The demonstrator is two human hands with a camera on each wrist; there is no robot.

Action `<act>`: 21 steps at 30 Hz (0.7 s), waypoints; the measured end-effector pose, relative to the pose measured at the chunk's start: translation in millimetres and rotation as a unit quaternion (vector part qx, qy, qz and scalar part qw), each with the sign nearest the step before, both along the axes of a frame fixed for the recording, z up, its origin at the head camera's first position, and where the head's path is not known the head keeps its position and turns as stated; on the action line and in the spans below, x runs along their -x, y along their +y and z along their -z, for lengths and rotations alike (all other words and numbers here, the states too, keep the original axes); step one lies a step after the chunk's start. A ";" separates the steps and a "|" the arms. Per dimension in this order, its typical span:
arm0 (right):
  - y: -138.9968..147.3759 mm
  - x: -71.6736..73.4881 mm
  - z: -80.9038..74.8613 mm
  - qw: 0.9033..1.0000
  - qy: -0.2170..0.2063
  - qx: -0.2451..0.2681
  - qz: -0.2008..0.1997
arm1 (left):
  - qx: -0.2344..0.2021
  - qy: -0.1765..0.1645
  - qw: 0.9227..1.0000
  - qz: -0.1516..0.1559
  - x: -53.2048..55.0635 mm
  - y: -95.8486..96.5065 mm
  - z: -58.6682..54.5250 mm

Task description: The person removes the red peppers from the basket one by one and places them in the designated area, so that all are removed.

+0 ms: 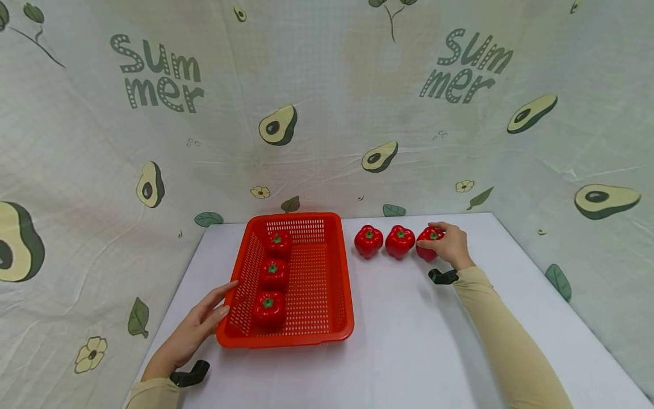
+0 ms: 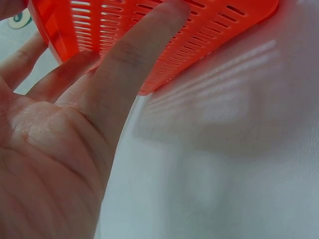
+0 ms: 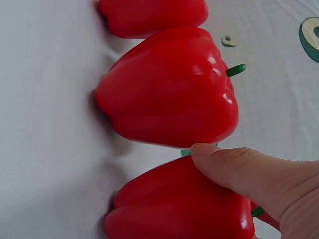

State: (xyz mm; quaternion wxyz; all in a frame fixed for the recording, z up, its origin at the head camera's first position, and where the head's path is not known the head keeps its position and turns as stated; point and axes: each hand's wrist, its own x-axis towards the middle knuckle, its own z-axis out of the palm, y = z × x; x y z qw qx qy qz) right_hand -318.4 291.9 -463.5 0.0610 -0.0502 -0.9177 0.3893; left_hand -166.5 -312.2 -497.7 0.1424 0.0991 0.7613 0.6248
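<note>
A red slotted plastic basket (image 1: 319,272) stands on the table, with three red bell peppers in a column along its left side: a far one (image 1: 279,244), a middle one (image 1: 274,275) and a near one (image 1: 268,309). My left hand (image 1: 196,326) touches the basket's left side; in the left wrist view its fairly straight fingers lie against the slotted outer wall (image 2: 199,37). Right of the basket, three more bell peppers form a row. My right hand (image 1: 449,247) grips the rightmost bell pepper (image 3: 179,204), thumb on its near-left side, the other fingers partly hidden.
The row's left bell pepper (image 1: 368,241) and middle bell pepper (image 1: 399,242) stand close together, beside the gripped one. Behind the white table (image 1: 398,341) hangs a cloth (image 1: 327,68) printed with avocados and lettering. Each wrist wears a black camera mount.
</note>
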 end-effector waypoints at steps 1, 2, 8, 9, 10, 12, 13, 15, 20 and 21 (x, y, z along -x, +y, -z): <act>-0.3 -0.2 -0.1 1.000 0.001 -0.001 0.000 | 0.001 -0.001 1.000 -0.001 -0.1 0.0 0.1; -0.7 -0.4 -0.2 1.000 0.002 -0.004 -0.001 | 0.002 -0.002 1.000 -0.002 -0.1 -0.1 0.1; -1.1 -0.8 0.2 1.000 0.001 -0.020 -0.007 | 0.008 -0.001 1.000 -0.004 0.8 -1.0 0.6; -1.0 -0.9 0.0 1.000 0.000 -0.021 -0.009 | 0.007 0.004 1.000 -0.001 0.7 -1.2 0.8; -0.6 -0.8 -0.1 1.000 0.000 -0.022 -0.011 | 0.008 0.009 1.000 0.002 0.7 -1.2 1.0; -0.3 -0.8 -0.4 1.000 0.000 -0.028 -0.012 | 0.007 0.018 1.000 0.009 0.5 -1.5 1.2; -0.3 -0.9 -0.6 0.999 0.000 -0.032 -0.012 | 0.008 0.022 1.000 0.011 0.3 -1.5 1.2; -0.7 -0.9 -1.1 0.999 0.000 -0.039 -0.010 | 0.008 0.017 1.000 0.008 0.0 -1.3 0.8; -1.5 -1.2 -2.2 0.999 0.001 -0.051 -0.006 | 0.007 -0.003 1.000 -0.007 -0.2 -0.5 -0.3; -1.5 -1.1 -2.4 0.999 0.001 -0.052 -0.006 | 0.007 0.001 1.000 -0.004 -0.3 -0.8 -0.3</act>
